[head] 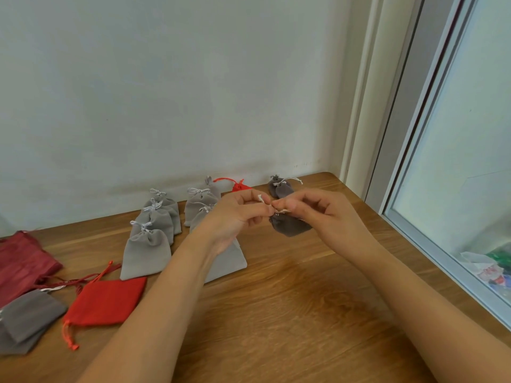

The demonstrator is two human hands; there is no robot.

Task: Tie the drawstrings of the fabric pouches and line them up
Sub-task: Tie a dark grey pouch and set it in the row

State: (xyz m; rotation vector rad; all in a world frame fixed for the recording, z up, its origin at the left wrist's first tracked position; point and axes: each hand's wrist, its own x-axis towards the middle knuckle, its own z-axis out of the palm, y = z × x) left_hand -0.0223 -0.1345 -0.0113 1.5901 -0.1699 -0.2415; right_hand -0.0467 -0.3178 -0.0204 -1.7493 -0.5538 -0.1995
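Head camera: the dark grey pouch (289,225) hangs directly below the fingertips of both hands and seems lifted off the table (276,313). Its long axis drops down and slightly rightward from the gathered neck. Both hands meet at that neck, about equally near. The left hand (237,214) pinches one white cord end (260,198) between thumb and forefinger, tip sticking up. The right hand (318,214) pinches the other end, its remaining fingers loosely curled. I judge the knot not yet pulled tight. Tied light grey pouches (146,250) stand in rows at the back left, and a red pouch (107,299) lies flat near the left forearm
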